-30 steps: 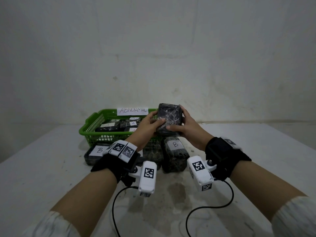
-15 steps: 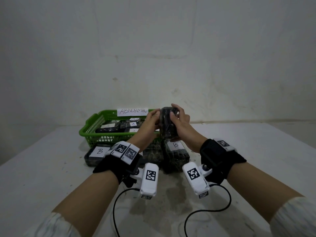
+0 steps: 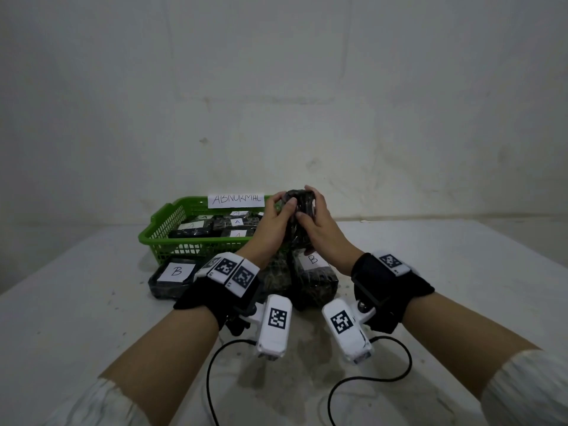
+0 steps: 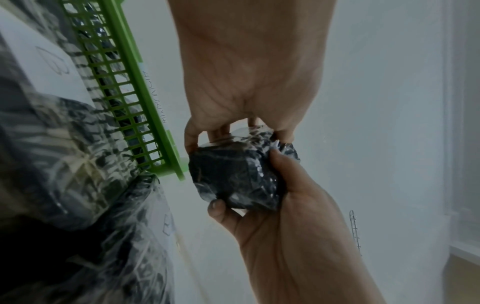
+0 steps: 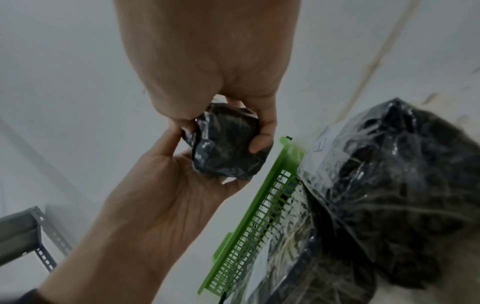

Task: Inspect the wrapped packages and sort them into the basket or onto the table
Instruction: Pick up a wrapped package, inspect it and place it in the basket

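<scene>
In the right wrist view, both hands are gripping one dark wrapped package point(image 5: 226, 148) in the air in front of a pale wall. The right hand point(image 5: 207, 61) is reaching in from the top, its fingers point(image 5: 261, 142) curling round the package's side. The left hand point(image 5: 166, 195) is cupping it from below. A green basket point(image 5: 262, 226) is showing edge-on at lower right, with larger film-wrapped packages point(image 5: 384, 195) lying just beside it. A grey metal rack point(image 5: 31, 236) is standing at lower left.

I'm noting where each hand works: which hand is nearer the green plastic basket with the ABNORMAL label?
Left. The left hand overlaps the green plastic basket's right end; the right hand is beyond it, farther right. Both grip the dark wrapped package.
</scene>
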### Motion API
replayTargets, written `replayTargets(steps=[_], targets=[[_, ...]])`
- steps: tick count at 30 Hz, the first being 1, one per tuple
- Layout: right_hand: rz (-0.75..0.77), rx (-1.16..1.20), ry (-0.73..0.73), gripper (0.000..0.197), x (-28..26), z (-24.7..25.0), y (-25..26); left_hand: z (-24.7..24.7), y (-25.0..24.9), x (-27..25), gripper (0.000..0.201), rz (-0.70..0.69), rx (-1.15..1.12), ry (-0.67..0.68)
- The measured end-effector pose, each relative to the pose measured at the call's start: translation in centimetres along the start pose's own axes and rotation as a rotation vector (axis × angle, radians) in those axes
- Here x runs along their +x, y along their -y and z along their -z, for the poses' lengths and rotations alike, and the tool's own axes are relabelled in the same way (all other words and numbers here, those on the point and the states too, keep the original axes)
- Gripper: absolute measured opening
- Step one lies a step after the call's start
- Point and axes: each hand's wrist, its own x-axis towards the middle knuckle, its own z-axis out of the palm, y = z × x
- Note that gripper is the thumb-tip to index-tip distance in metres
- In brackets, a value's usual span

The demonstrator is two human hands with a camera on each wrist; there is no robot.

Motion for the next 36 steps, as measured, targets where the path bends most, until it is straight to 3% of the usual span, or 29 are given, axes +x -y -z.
replayTargets(steps=[3,7,10,14,17,21,23,25,27,30,32,36], targets=[[-0.029,0.019,-0.005,0.052,-0.2,0.1,0.4,0.1,0.3,0.0,0.054,0.032,0.035,0.045],[-0.143,0.150,0.128,0.068,-0.6,0.8,1.3,0.3,0.5,-0.2,0.053,0.031,0.039,0.033],[-0.144,0.151,0.184,0.079,-0.9,1.2,1.3,0.7,0.7,0.1,0.057,0.055,0.026,0.031],[-0.085,0.068,0.130,0.083,-0.7,0.9,0.3,1.0,1.1,0.1,0.064,0.084,0.025,0.119],[-0.107,0.087,0.082,0.092,-0.7,0.8,-0.1,1.1,1.7,0.1,0.061,0.047,0.037,0.077],[-0.181,0.241,-0.079,0.061,-0.5,1.3,0.6,2.0,1.8,0.6,0.046,-0.017,0.056,-0.123],[-0.163,0.262,-0.179,0.043,-0.1,1.9,0.6,2.3,1.5,0.6,0.035,-0.022,0.049,-0.132],[-0.124,0.205,-0.201,0.039,0.0,2.2,0.3,2.1,1.0,0.2,0.021,0.001,0.008,-0.109],[-0.086,0.163,-0.210,0.044,0.0,2.2,0.0,2.0,0.9,-0.1,0.027,0.039,-0.025,-0.100],[-0.074,0.129,-0.254,0.065,-0.1,2.0,0.3,1.5,0.9,-0.3,0.054,0.102,-0.027,-0.018],[-0.146,0.112,-0.207,0.075,0.0,1.7,0.2,1.2,1.0,-0.2,0.059,0.122,-0.065,0.012],[-0.219,0.211,0.060,0.052,-0.3,0.7,0.1,0.6,1.5,0.1,0.055,0.132,-0.181,0.035]])
